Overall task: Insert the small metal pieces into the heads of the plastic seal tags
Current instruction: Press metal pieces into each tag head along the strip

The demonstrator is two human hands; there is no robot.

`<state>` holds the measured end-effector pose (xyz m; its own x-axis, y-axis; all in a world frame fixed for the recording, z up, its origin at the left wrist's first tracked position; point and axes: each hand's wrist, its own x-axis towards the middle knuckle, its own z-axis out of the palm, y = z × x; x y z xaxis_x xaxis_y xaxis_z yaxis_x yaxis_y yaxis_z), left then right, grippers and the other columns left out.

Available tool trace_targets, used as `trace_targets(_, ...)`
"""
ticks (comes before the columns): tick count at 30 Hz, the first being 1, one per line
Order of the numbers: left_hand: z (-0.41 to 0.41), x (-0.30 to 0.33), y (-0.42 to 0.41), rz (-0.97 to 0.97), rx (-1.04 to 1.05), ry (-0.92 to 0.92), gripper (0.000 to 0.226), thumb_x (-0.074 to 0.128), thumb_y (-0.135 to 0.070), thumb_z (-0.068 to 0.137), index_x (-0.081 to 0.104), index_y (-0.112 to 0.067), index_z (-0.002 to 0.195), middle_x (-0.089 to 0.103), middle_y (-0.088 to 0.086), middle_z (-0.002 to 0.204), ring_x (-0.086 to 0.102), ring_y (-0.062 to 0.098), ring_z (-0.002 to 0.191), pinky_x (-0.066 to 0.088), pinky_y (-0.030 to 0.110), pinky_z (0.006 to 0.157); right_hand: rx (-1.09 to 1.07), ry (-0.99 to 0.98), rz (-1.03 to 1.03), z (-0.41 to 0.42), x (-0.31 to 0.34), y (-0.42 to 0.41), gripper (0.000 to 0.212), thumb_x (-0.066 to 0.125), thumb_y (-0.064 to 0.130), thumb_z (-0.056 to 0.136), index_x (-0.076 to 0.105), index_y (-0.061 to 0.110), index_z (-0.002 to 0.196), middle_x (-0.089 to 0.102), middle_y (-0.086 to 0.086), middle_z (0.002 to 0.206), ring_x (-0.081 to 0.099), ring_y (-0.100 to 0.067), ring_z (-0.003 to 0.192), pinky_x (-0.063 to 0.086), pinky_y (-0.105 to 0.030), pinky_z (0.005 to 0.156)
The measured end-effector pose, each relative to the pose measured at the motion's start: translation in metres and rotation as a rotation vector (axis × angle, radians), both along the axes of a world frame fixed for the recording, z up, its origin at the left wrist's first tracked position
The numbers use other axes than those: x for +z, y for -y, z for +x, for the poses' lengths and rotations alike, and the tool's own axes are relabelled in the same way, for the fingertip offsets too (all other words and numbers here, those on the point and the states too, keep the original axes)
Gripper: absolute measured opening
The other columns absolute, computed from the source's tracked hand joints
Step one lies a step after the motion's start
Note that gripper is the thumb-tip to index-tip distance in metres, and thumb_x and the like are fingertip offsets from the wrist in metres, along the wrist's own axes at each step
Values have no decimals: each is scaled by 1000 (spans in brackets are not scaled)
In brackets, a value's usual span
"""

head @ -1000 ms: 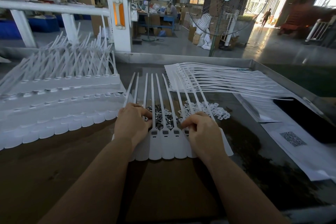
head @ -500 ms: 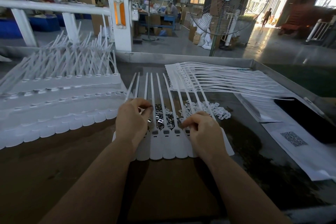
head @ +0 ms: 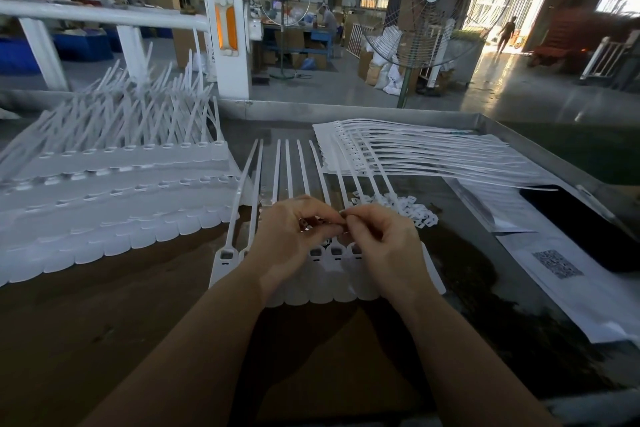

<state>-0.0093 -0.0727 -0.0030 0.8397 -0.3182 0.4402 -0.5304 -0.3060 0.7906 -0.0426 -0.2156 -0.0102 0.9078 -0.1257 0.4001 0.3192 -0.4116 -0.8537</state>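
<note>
Presumably feather-light, stiff and slippery: small metal piece pinched at its edges between right hand and left hand fingertips, above seal tags.

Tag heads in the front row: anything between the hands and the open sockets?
Nothing foreign visible. The left hand and right hand meet just above the row of tag heads; the hands themselves cover several sockets, so those cannot be checked.

Both hands' fingers pinch small metal pcs above row of seal tags on table.
</note>
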Motion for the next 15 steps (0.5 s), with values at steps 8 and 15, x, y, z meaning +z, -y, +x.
trace_targets(8, 4, -4, 0, 42, 33, 69, 21, 73, -10, 75, 70, -29, 82, 61, -8, 92, 57, 7, 92, 47, 18, 81, 123, -128, 287, -2, 4, 4, 14, 58, 1, 87, 68, 5, 96, 71, -7, 80, 68, -10, 70, 50, -13, 60)
trace_targets(15, 3, -4, 1, 45, 32, 80, 22, 70, -11, 78, 70, -29, 90, 59, -11, 94, 56, 6, 94, 47, 18, 83, 139, -161, 360, -4, 7, 5, 16, 65, -1, 81, 68, 7, 94, 72, -9, 81, 68, -14, 73, 51, -15, 63)
